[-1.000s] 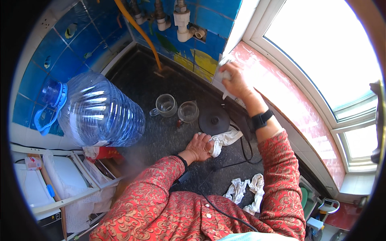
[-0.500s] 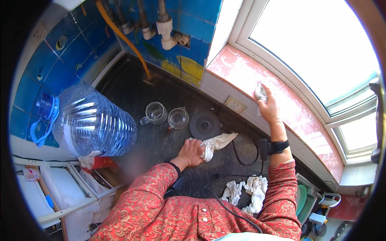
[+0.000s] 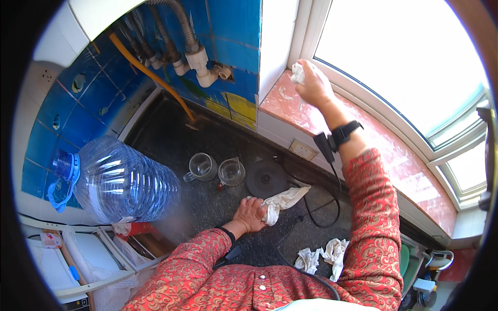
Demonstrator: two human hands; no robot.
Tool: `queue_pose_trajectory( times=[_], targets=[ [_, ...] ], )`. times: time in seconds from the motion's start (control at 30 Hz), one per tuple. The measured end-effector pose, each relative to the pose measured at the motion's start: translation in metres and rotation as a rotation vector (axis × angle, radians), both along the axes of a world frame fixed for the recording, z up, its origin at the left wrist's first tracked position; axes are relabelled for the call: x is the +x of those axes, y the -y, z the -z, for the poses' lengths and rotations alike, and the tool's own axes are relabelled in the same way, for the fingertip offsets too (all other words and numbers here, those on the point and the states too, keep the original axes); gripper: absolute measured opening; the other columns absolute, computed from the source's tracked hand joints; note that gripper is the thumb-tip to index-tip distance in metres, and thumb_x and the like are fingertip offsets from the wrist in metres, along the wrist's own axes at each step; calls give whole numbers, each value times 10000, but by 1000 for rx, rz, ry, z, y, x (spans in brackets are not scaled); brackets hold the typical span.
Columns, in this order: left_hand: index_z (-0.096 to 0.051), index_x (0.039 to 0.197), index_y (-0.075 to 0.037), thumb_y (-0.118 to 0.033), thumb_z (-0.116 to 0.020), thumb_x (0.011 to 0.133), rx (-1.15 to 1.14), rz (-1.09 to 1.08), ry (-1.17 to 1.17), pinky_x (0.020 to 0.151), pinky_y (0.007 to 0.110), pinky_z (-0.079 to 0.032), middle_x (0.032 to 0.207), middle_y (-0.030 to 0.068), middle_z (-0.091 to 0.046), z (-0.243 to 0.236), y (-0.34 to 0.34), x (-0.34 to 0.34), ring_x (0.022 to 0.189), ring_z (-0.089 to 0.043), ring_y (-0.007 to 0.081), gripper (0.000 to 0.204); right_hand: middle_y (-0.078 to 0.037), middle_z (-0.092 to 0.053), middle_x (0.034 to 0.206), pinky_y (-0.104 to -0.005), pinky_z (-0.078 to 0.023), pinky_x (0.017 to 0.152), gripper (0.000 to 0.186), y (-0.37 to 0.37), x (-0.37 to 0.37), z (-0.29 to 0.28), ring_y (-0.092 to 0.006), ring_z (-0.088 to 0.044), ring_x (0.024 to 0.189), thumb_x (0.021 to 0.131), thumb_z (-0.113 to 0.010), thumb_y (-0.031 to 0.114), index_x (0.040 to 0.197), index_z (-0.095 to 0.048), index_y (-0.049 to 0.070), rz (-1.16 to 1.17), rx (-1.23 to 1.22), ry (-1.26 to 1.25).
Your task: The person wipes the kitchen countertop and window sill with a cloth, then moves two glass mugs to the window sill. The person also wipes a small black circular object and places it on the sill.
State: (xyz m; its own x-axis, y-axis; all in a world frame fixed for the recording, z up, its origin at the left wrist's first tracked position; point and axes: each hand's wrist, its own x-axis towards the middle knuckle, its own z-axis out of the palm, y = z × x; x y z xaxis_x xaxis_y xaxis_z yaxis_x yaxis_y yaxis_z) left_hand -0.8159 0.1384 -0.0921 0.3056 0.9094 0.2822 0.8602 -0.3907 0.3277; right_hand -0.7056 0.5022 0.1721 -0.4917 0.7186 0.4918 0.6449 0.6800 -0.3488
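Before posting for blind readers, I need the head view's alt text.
A person's right hand holds a crumpled white cloth by a pink marbled windowsill; the left hand rests on another cloth on a dark countertop, near a kettle base, glass mug and water bottle.

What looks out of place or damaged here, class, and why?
On the blue wall, a white pipe fitting appears uncapped, with nothing joined to one end. Crumpled white wads lie loose on the dark counter, looking discarded.
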Motion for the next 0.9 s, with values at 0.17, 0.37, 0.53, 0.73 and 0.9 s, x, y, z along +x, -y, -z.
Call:
queue_pose_trajectory(
  times=[0.17, 0.37, 0.53, 0.73, 0.9],
  targets=[
    [-436, 1189, -170, -389, -762, 666, 29, 3, 15, 909, 488, -367, 1202, 111, -487, -1, 1, 0, 1103, -498, 335, 654, -255, -626, 1187, -443, -482, 990, 440, -32, -43, 10, -414, -590, 1145, 797, -678, 135, 1202, -584, -8, 62, -141, 289],
    [-437, 1191, -165, -391, -761, 676, 70, -2, 28, 891, 490, -374, 1183, 111, -494, -1, 2, 0, 1090, -506, 334, 649, -211, -664, 1110, -463, -509, 955, 276, -36, -36, 25, -370, -637, 1107, 839, -673, 193, 1063, -649, 34, 148, -73, 370],
    [-429, 1212, -173, -413, -758, 694, 46, 18, 30, 899, 487, -350, 1235, 111, -464, 1, 1, -1, 1130, -474, 319, 659, -218, -669, 1094, -456, -518, 931, 289, -38, -8, 11, -373, -644, 1074, 855, -681, 251, 1050, -665, 38, 187, -154, 307],
    [-429, 1221, -178, -417, -755, 701, 50, 7, 51, 917, 492, -349, 1239, 109, -462, 2, 2, 0, 1154, -470, 323, 659, -219, -637, 1117, -459, -504, 934, 378, -64, -14, -46, -432, -608, 1075, 813, -644, 46, 1185, -576, 55, 49, 153, -408],
    [-431, 1222, -185, -413, -754, 680, -13, 23, -19, 930, 494, -344, 1236, 106, -458, 1, 2, -3, 1161, -466, 320, 671, -103, -609, 1029, -439, -490, 900, 257, -73, -45, -47, -323, -569, 1059, 759, -633, 5, 999, -639, 98, 172, 682, -121]
  ],
)
